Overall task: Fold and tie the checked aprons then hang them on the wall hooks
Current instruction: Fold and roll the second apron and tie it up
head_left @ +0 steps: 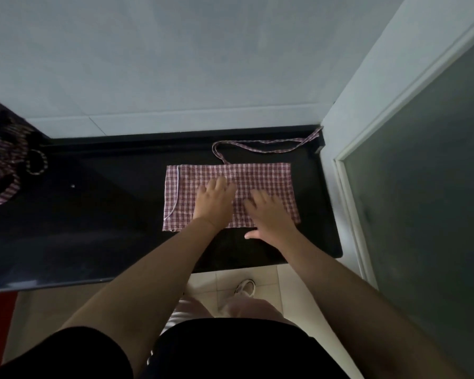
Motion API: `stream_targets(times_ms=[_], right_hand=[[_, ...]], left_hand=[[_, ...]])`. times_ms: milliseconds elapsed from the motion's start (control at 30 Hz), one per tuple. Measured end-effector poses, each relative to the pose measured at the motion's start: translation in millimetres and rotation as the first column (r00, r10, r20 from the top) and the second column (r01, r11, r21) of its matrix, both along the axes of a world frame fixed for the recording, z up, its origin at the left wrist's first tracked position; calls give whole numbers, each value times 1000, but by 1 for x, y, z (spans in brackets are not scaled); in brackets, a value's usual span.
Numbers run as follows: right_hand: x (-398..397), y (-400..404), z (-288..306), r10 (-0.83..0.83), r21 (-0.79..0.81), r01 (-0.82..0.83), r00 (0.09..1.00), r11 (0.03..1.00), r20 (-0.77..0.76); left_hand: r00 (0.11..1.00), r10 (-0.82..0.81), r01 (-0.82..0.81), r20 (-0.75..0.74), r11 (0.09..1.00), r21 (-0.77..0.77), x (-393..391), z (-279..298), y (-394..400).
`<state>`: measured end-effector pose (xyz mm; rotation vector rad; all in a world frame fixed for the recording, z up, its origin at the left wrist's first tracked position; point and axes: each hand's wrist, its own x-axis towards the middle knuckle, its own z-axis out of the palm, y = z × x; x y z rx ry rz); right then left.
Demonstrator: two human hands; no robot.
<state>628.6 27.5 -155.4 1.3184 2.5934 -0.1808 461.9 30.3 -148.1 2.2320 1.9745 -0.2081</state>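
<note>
A person's left hand (214,201) and right hand (268,217), fingers flat, are pressing a folded checked apron (257,176) on the counter (93,214); soft and light, it looks best gathered by its strap (260,146) at twelve o'clock.

head view (wide-angle) | faces steeply down | close over counter (99,242), perhaps chest-high

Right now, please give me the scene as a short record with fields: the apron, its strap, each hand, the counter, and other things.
apron: checked apron folded into a rectangle, flat on the counter
strap: strap lies loose behind the apron, untied
left hand: left hand flat on the apron, fingers straight
right hand: right hand flat on the apron, thumb on the counter
counter: black counter
other: heap of checked cloth at the far left
hooks: not in view
</note>
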Motion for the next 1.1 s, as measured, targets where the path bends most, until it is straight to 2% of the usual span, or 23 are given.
stream_targets(times_ms=[67,133,267,400,500,600,667,767,867,967,1033,1100], right_hand=[[-6,-5,3,86,4,-86,996,996,-37],[-9,-7,3,54,-29,-56,997,998,-53],[-15,-11,-1,38,-17,-38,999,999,-29],[-24,-12,-9,21,38,-20,1000,999,-21],[-29,-11,-13,-84,92,95,989,991,-123],[-30,-4,-12,-265,-24,268,927,963,-264],[-25,-5,-14,-289,-23,297,901,954,-323],[-17,-18,-18,-308,0,321,910,947,-277],[-14,-23,-18,-404,-34,409,883,912,-240],[-17,-17,-14,-427,-11,437,872,899,-240],[-24,-16,-5,-471,-58,468,864,882,-180],[-29,-16,10,-506,-107,496,853,862,-124]], left_hand=[[997,19,-13,70,996,-84,3,-7,-10],[995,39,-27,96,992,-121,1,-12,-16],[998,-43,50,52,989,-142,-3,-19,-26],[998,-45,50,38,990,-135,-4,-22,-24],[998,-48,51,32,992,-116,-5,-27,-26],[998,-19,23,54,997,-76,-6,-29,-26],[995,2,2,95,999,-41,-7,-27,-24],[974,0,-5,225,1000,22,-14,-23,-22],[939,-40,27,341,999,42,-29,-20,-27],[971,-15,23,239,999,-31,-50,-19,-41],[985,30,-22,169,999,-47,-65,-18,-48],[982,61,-51,177,997,-61,-77,-14,-48]])
